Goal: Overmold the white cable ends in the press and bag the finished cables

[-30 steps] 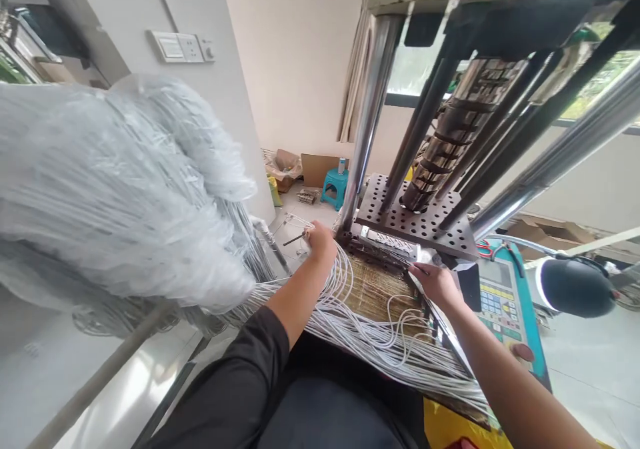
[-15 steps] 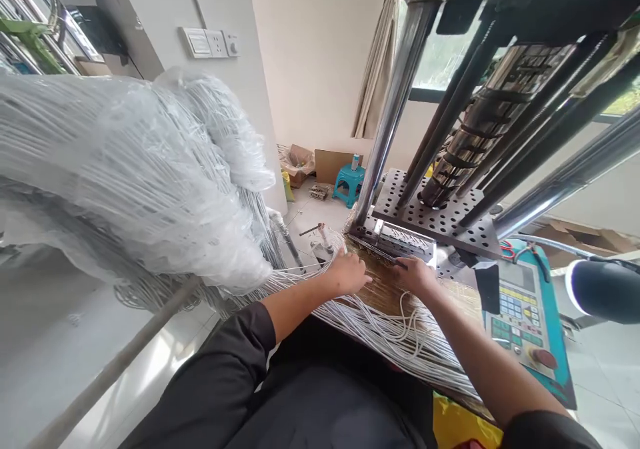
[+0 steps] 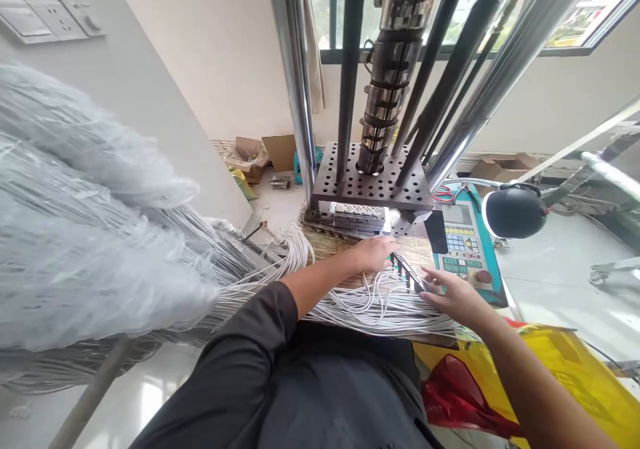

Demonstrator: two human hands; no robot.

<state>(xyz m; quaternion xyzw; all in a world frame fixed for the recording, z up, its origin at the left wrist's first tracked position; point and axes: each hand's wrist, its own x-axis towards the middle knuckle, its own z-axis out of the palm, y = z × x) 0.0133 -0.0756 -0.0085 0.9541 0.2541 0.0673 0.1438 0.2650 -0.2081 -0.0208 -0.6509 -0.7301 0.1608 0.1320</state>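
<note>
A narrow dark metal bar with short pegs along its side (image 3: 406,270) lies at a slant between my two hands, above white cables (image 3: 345,305). My left hand (image 3: 375,254) is closed at the bar's far end, its fingertips partly hidden. At the near end my right hand (image 3: 453,295) pinches the bar between thumb and fingers. Just beyond is the press's lower mould (image 3: 357,219), under a perforated metal plate (image 3: 373,179). The cables run across the wooden work surface (image 3: 335,269) in front of my body.
Plastic-wrapped cable bundles (image 3: 95,215) hang at the left. Steel press columns (image 3: 295,89) rise ahead. To the right are a teal control panel (image 3: 493,262), red-handled pliers (image 3: 443,194) and a black lamp (image 3: 515,212). A yellow bag (image 3: 575,362) lies low at the right.
My view has turned right. Both hands have moved away from the mould's front edge toward me and the right, and the dark bar is now out between them over the cables.
</note>
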